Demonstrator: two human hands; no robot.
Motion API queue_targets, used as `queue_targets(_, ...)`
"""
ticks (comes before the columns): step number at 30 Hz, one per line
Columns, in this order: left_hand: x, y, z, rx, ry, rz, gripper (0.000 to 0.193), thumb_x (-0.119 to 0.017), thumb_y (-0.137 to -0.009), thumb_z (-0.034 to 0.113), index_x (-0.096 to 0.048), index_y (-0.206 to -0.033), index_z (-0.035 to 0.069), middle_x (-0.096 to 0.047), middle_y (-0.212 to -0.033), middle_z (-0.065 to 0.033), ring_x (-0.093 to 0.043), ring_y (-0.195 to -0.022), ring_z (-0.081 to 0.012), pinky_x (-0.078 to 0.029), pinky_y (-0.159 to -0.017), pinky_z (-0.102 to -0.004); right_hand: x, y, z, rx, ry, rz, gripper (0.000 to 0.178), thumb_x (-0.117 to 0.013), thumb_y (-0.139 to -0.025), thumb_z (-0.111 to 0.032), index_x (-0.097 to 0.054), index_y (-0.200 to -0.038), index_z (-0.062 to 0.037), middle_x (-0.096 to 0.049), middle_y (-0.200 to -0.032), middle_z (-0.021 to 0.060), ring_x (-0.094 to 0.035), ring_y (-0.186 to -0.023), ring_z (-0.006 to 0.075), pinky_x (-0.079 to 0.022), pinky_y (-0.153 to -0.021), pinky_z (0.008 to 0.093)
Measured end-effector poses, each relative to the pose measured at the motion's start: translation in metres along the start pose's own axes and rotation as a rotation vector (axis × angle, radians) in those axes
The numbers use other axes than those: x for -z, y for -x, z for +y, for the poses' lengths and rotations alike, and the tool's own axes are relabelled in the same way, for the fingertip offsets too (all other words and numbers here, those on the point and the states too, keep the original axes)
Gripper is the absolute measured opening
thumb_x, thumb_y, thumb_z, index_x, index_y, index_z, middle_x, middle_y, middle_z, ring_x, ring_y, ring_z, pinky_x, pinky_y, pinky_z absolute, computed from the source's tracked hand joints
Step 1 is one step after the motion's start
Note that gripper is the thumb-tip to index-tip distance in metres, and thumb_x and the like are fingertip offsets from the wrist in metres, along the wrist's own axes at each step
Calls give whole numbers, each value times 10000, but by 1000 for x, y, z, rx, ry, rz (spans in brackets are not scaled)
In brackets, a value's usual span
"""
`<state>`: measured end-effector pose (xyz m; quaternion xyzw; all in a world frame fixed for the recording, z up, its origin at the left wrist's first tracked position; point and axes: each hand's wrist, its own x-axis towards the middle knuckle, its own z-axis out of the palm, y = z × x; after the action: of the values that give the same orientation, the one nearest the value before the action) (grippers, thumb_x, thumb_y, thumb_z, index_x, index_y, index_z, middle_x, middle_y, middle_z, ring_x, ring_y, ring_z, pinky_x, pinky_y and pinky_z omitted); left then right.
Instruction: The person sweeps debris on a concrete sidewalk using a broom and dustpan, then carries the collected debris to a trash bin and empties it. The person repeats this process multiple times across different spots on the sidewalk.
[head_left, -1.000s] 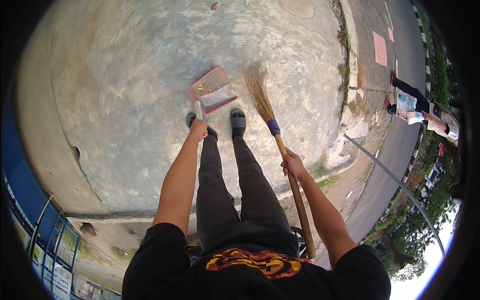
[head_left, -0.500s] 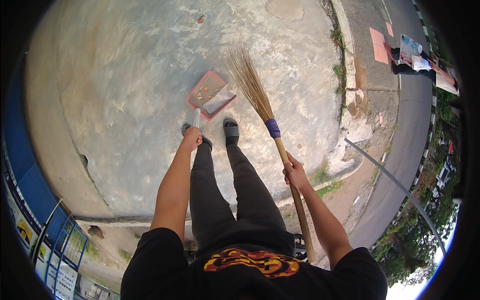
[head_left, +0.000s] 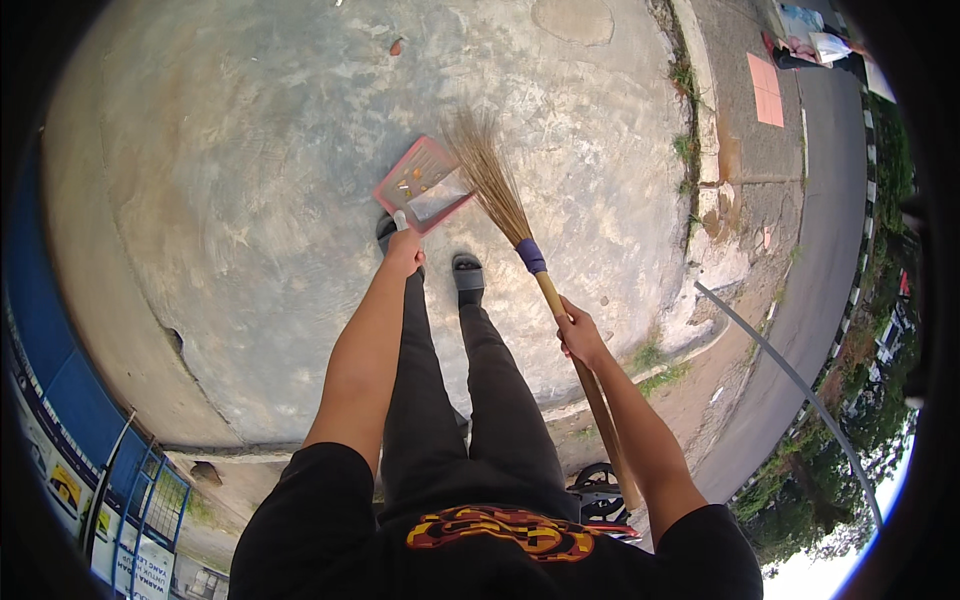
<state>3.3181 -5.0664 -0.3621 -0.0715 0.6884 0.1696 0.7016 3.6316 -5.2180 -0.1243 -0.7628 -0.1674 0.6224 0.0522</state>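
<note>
Pink, the dustpan [head_left: 430, 160] sits over the concrete [head_left: 250, 220], its handle [head_left: 400, 219] clamped in the left hand [head_left: 405, 252]; the right hand [head_left: 581, 334] clasps the stick broom [head_left: 531, 257], whose bristles [head_left: 492, 185] have swung to the pan's right rim, bringing both sweeping tools together.

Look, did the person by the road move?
Yes, up the picture: the person was lower than the pink patch and is now beside its upper end.
</note>
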Motion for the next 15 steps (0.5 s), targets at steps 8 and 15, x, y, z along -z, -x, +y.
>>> queue_targets(8, 94, 44, 63, 106, 53, -179, 65, -472, -906, 93, -454, -941, 41, -495, -729, -65, -424, -523, -112, -351, -437, -261, -57, 98, -58, -28, -108, -50, 537, -527, -1041, -181, -388, -1560, -166, -435, -604, -27, -420, -427, 71, -377, -404, 261)
queue_targets(15, 125, 66, 125, -16, 157, -153, 62, -470, -911, 86, -452, -932, 31, -490, -732, -65, -428, -532, -119, -357, -449, -262, -89, 12, -200, 138, 23, 61, 540, -529, -1041, -205, -386, -1559, -159, -484, -658, -14, -457, -455, 86, -411, -415, 270)
